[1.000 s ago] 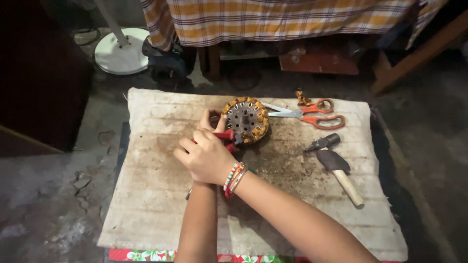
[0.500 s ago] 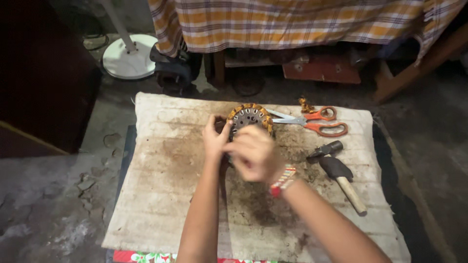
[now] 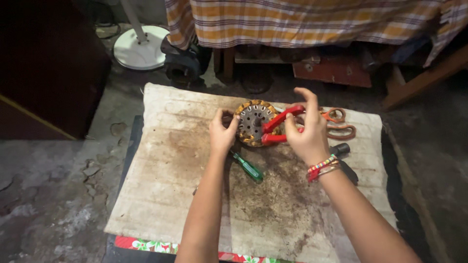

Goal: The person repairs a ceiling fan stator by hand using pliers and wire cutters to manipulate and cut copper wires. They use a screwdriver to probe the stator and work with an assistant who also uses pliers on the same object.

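Note:
A round motor stator (image 3: 253, 122) with copper-coloured windings stands tilted on a stained white cloth (image 3: 161, 195). My left hand (image 3: 223, 134) grips its left rim. My right hand (image 3: 305, 132) holds red-handled pliers (image 3: 279, 127) whose handles spread apart, the jaws at the stator's right side. A green-handled screwdriver (image 3: 248, 167) lies on the cloth just below my left hand. Beaded bracelets circle my right wrist.
Orange-handled scissors (image 3: 338, 123) lie behind my right hand, and a dark hammer head (image 3: 342, 155) shows beside my wrist. A white fan base (image 3: 141, 46) and a checked cloth (image 3: 302, 22) over furniture stand at the back. A dark cabinet (image 3: 44, 68) is at left.
My hands have separated: the left stays on the stator's rim, the right has moved right with the red pliers. The green screwdriver now lies uncovered on the cloth.

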